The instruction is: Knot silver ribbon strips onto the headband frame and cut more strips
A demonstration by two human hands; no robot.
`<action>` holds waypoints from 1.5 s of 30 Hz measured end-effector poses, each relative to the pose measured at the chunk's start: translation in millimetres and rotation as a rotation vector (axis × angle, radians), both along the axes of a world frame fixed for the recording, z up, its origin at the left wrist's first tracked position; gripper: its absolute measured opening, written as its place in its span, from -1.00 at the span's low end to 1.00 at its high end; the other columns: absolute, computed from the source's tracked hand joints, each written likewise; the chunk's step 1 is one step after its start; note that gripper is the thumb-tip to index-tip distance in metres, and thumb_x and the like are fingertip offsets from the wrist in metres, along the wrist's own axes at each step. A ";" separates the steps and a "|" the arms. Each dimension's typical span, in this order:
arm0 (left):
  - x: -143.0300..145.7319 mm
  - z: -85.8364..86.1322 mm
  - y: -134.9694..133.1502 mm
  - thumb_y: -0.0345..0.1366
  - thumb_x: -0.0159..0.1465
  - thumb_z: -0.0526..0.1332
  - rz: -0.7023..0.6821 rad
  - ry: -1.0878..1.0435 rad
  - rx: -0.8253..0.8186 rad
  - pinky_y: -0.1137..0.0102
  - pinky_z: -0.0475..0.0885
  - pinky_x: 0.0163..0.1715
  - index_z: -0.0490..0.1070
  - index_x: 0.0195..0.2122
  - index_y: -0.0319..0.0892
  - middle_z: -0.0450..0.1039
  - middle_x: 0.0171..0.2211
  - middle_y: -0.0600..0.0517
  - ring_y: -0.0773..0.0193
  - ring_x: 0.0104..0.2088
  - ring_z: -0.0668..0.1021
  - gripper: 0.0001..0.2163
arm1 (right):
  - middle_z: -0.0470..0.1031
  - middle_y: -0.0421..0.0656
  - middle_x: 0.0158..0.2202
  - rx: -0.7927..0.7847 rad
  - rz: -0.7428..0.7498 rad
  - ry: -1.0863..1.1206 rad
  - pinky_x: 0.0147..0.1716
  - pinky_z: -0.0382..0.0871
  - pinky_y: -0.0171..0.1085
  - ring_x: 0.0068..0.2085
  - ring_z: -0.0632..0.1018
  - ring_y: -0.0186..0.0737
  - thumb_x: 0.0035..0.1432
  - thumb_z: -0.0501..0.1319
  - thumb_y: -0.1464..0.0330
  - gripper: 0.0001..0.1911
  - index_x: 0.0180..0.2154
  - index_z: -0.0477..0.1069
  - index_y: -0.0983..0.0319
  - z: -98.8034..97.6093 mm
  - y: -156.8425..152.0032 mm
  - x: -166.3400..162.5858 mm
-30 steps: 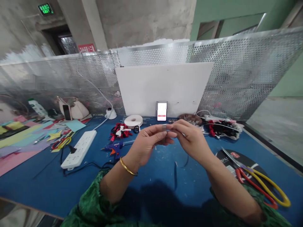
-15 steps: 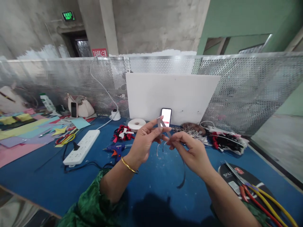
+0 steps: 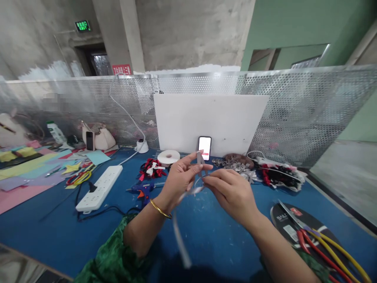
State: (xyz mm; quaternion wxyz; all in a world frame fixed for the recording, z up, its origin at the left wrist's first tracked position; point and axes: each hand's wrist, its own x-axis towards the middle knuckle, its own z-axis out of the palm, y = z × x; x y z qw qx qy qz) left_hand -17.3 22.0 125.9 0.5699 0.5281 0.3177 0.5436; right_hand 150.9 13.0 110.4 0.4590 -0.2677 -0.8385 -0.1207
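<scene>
A narrow grey ribbon point(image 3: 199, 158) is looped over the raised fingers of my left hand point(image 3: 180, 176), whose thumb presses against it. My right hand point(image 3: 232, 189) pinches the ribbon just to the right, fingertips close to those of the left. From between the hands a loose tail of ribbon point(image 3: 180, 239) hangs down over the blue table, blurred by motion. Behind my fingers a phone point(image 3: 205, 146) with a lit screen leans on a white board. Left of my left hand lie a blue glue gun point(image 3: 143, 189) and a pile of red and black bows point(image 3: 150, 169).
A white power strip point(image 3: 100, 188) and coloured sheets point(image 3: 32, 169) lie to the left. At right, scissors with red and yellow handles point(image 3: 303, 236) rest on a dark oval mat point(image 3: 282, 216). Grey ribbon pieces point(image 3: 240, 169) and a bagged bundle point(image 3: 279, 175) sit at the back, beside a white roll point(image 3: 168, 157).
The ribbon's loose tail has swung from the right hand's side over to below the left hand. My right hand has shifted slightly left, closer to the left fingers.
</scene>
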 end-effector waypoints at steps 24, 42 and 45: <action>13.8 -3.4 -12.0 -0.32 0.28 0.16 -0.216 0.349 0.104 0.53 0.13 -0.66 0.34 0.20 -0.10 0.59 -0.38 -0.06 0.52 -0.69 0.26 -0.56 | 0.54 -0.15 -0.24 -0.537 0.125 0.577 -0.16 0.43 -0.19 -0.17 0.55 -0.19 0.15 0.23 0.44 -0.93 -0.39 0.42 0.19 10.1 1.0 8.8; 18.8 -11.6 -11.9 -0.24 0.26 0.23 -0.202 0.278 0.138 0.43 0.33 -0.35 0.46 0.09 -0.16 0.58 -0.39 -0.06 0.26 -0.34 0.57 -0.64 | 0.54 -0.15 -0.30 -0.659 0.107 0.638 -0.28 0.42 -0.23 -0.27 0.54 -0.22 0.10 0.25 0.40 -0.91 -0.44 0.37 0.21 11.3 1.6 5.3; 17.4 -10.1 -12.6 -0.22 0.26 0.23 -0.196 0.278 0.095 0.44 0.30 -0.44 0.45 0.10 -0.17 0.58 -0.41 -0.07 0.30 -0.44 0.53 -0.62 | 0.54 -0.17 -0.33 -0.661 0.081 0.639 -0.31 0.41 -0.25 -0.32 0.53 -0.26 0.13 0.25 0.36 -0.91 -0.41 0.40 0.22 11.1 1.9 7.1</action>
